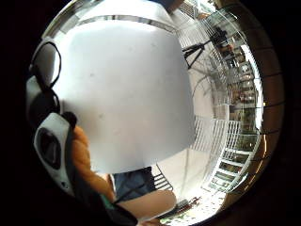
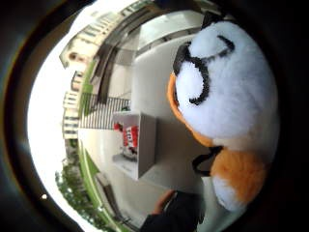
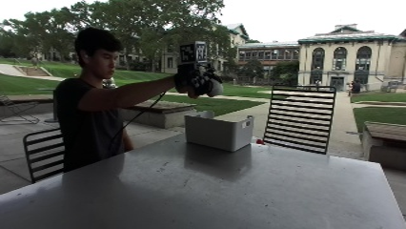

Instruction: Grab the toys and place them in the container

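Observation:
In the outside view my gloved right hand is raised high above the table and grips a white and orange plush toy. The toy hangs above the white open container, which stands on the far part of the grey table. Seen from the thumb side palm view, the plush toy sits close to the palm, and the container below holds a red toy. An orange part of the plush shows in the little finger side palm view, over the table top.
A small red object lies on the table right beside the container. A black slatted chair stands behind the table's far edge, and another chair is behind the person.

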